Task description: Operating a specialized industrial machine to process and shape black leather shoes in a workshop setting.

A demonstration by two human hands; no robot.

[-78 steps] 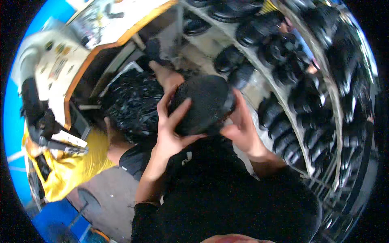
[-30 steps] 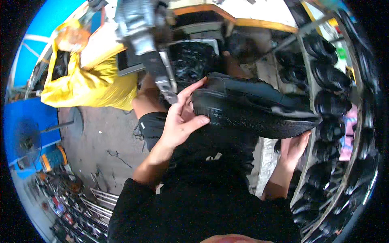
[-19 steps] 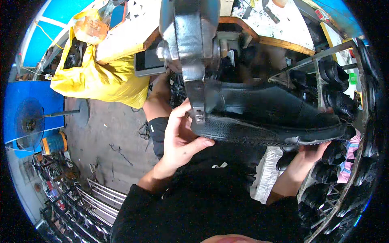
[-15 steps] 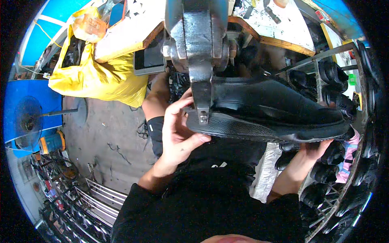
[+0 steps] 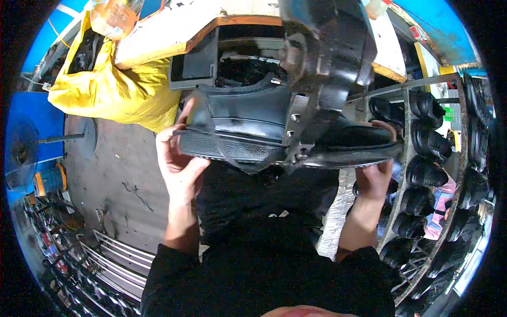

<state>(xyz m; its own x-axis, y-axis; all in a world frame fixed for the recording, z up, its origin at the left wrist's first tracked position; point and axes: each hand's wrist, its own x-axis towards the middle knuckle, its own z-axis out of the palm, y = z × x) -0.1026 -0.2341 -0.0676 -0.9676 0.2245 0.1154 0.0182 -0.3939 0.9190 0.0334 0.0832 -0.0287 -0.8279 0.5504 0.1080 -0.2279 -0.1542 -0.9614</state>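
A black leather shoe lies lengthwise before me, heel to the left, its thick textured sole facing me. My left hand grips the heel end, thumb under the sole and fingers behind. At the toe end my right hand holds the shoe, with fingers showing over the far side. A dark metal machine head comes down in front of the shoe, its narrow lower tip at the sole edge near the middle. From that edge hangs a thin black strip in a loop. The machine hides part of the forefoot.
White worktables with wooden edges stand beyond the machine. A yellow bag sits at the left, near a fan. On the right, a metal rack holds several black shoes. A white slatted rack is at lower left.
The shoe and both hands have moved left, so the machine tip now meets the sole near its middle instead of at the heel. A loose strip now loops from the sole edge.
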